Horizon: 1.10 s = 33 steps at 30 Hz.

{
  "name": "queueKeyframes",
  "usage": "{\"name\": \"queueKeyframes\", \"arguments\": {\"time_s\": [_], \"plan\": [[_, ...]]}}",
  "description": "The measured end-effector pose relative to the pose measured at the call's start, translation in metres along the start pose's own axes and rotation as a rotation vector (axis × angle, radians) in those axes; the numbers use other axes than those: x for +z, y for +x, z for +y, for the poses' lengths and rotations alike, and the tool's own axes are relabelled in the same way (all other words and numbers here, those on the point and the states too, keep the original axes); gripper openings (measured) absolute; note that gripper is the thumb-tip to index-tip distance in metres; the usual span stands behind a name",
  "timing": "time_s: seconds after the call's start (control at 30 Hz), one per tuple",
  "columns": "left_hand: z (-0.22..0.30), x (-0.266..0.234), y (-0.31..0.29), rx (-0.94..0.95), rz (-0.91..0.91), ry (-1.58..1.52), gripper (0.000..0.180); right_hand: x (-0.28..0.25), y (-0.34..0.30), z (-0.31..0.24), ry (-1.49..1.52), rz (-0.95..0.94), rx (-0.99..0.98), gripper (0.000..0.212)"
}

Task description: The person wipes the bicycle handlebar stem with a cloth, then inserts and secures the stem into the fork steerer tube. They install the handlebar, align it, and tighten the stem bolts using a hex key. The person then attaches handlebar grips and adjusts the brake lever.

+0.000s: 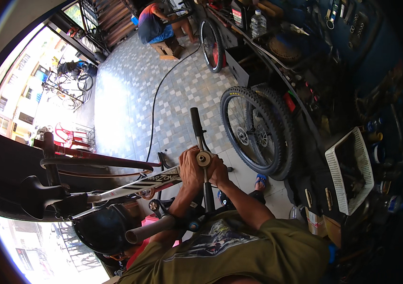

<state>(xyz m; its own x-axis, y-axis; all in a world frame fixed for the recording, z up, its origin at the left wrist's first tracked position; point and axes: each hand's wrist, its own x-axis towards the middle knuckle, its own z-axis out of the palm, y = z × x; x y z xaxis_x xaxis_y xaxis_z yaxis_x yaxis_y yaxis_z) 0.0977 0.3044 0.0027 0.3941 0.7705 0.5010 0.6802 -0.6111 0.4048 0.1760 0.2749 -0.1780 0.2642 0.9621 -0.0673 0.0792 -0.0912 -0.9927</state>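
Observation:
A white bicycle frame (135,187) with dark lettering reaches in from the left, its head end in front of my chest. On that end sits a round metal disc with a bolt in its centre (204,159). Across it runs a bar tool with black grips (196,122), which looks like a headset press. My left hand (191,169) is closed around the frame's head tube, just left of the disc. My right hand (218,171) is closed against the other side, right of the bar. Its fingertips are hidden behind the tool, as is most of the head tube.
Mountain bike wheels (251,130) lean at the workbench on the right. A white perforated basket (349,173) sits nearer. A black hose (153,111) crosses the tiled floor. A person (156,23) sits on a wooden stool ahead; another in a black helmet (104,229) is at lower left.

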Motion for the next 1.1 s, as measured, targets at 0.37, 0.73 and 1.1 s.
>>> {"name": "queueKeyframes", "arguments": {"time_s": [0.37, 0.73, 1.1], "plan": [[0.003, 0.002, -0.005, -0.089, -0.021, 0.028, 0.061, -0.022, -0.008, -0.027, -0.336, -0.068, -0.032, 0.089], [0.012, -0.001, -0.007, -0.084, 0.065, 0.005, 0.06, -0.004, -0.001, 0.018, -0.293, 0.012, -0.293, 0.081], [0.025, -0.042, 0.014, -0.179, 0.125, -0.25, 0.053, -0.03, 0.002, 0.026, -0.333, -0.096, -0.104, 0.085]]}}
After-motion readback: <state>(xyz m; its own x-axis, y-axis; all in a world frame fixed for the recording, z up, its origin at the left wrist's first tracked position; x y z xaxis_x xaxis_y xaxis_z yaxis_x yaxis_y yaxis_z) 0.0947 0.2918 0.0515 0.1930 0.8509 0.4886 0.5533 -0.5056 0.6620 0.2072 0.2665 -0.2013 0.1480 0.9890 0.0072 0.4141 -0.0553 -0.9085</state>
